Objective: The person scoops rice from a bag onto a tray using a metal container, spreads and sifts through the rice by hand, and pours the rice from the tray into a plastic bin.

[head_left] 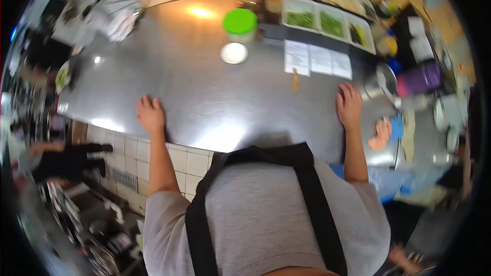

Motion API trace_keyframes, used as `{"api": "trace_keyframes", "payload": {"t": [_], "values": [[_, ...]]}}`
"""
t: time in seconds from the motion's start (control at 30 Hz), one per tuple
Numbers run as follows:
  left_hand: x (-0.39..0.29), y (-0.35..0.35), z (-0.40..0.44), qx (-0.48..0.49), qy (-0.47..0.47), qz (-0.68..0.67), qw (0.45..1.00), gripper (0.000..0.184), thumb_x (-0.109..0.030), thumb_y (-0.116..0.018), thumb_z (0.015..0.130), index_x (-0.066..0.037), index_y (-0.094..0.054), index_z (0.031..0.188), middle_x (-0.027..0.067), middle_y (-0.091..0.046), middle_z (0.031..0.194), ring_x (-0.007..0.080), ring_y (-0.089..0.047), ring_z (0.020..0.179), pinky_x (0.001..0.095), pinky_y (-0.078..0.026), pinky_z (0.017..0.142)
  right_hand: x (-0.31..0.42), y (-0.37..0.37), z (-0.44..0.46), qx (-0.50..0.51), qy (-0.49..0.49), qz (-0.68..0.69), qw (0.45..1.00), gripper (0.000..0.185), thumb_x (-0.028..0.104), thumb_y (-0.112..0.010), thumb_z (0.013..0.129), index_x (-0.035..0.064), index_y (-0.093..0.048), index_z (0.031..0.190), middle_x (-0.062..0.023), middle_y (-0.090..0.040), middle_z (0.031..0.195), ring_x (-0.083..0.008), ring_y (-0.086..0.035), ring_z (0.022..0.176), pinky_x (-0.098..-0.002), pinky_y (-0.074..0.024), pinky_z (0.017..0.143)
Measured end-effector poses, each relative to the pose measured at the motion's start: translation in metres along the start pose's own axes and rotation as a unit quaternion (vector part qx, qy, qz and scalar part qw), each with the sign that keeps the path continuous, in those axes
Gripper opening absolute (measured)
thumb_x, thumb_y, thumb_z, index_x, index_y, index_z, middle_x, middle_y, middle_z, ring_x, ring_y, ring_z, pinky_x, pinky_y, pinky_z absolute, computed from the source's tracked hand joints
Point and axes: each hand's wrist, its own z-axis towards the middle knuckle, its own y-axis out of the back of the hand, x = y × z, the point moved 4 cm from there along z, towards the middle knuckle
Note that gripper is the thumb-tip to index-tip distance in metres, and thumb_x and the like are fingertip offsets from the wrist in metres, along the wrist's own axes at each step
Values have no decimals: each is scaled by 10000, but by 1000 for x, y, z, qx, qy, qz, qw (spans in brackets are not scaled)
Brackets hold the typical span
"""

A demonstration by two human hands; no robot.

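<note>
My left hand [151, 116] rests palm down near the front edge of the steel counter [204, 92], fingers a little apart, holding nothing. On the right, my right hand [350, 105] lies on the counter in the same way, also without anything in it; a metal container [377, 84] stands just beyond it. Between and behind the hands are a tub with a green lid [239, 22], a small white round dish or lid [234, 53], white paper slips [317, 60] and a thin brown stick [295, 80].
White trays of green food [330, 20] line the back right. A purple container [419, 79], a blue cloth [396, 127] and an orange item [380, 135] lie right. A white cloth [121, 25] sits back left. Other people stand far left [61, 161] and lower right [404, 259].
</note>
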Motion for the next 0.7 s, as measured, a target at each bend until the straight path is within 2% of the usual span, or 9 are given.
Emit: {"api": "trace_keyframes", "payload": {"t": [0.07,0.13,0.2,0.3,0.4,0.53,0.57,0.63,0.7], "values": [[-19,-4,-21,-66,-79,-28,994,439,-353,-464,830,-77,-503,1169,151,-459,1257,299,-393,1191,467,-300,965,-24,11,-4,-16,6,6,1000,306,157,-562,774,76,-561,1069,-148,-531,1133,-318,-480,1051,-412,-361,910],[-48,-27,-75,12,-42,-93,995,411,-331,-475,815,-75,-511,1135,138,-479,1220,297,-412,1158,470,-319,940,-36,60,6,23,51,-73,996,307,161,-536,797,54,-545,1084,-167,-520,1145,-333,-473,1057,-417,-358,912],[-76,-34,-102,32,7,-132,991,384,-310,-486,801,-72,-519,1101,124,-499,1183,295,-430,1126,473,-337,914,-50,77,19,37,82,-118,989,309,165,-510,821,32,-529,1100,-186,-508,1156,-347,-465,1063,-422,-356,913],[-71,-42,-102,-3,24,-128,991,466,-349,-476,829,-69,-454,1201,136,-420,1281,292,-341,1219,471,-268,982,-66,71,9,32,96,-132,986,316,173,-480,839,24,-512,1116,-180,-499,1168,-351,-456,1071,-423,-349,920],[-81,-51,-112,-25,34,-135,990,465,-329,-494,820,-70,-443,1202,140,-422,1273,309,-346,1220,481,-266,979,-80,75,9,28,115,-132,984,316,171,-477,839,22,-512,1115,-183,-497,1165,-355,-457,1067,-424,-353,916],[-85,-57,-123,52,57,-173,982,500,-357,-460,845,-55,-418,1240,145,-356,1344,313,-292,1261,489,-209,1030,-71,100,12,20,108,-136,985,316,144,-482,837,-2,-505,1116,-202,-495,1156,-362,-453,1078,-428,-350,928],[-86,-54,-123,45,61,-175,982,500,-357,-460,845,-55,-418,1240,145,-356,1344,313,-292,1261,489,-209,1030,-68,96,13,13,113,-134,984,316,144,-482,837,-2,-505,1116,-202,-495,1156,-362,-453,1078,-428,-350,928],[-86,-53,-124,73,66,-187,977,499,-351,-454,851,-59,-411,1254,143,-340,1359,313,-276,1275,486,-203,1037,-47,93,7,-60,135,-52,988,315,120,-484,839,-26,-497,1118,-206,-494,1157,-361,-444,1101,-428,-339,949],[-86,-57,-124,70,69,-191,977,498,-348,-454,851,-62,-412,1257,146,-340,1359,315,-270,1281,486,-199,1041,2,71,-6,-25,145,-8,989,297,104,-487,843,-42,-504,1101,-208,-491,1167,-359,-447,1113,-417,-343,952]]}}
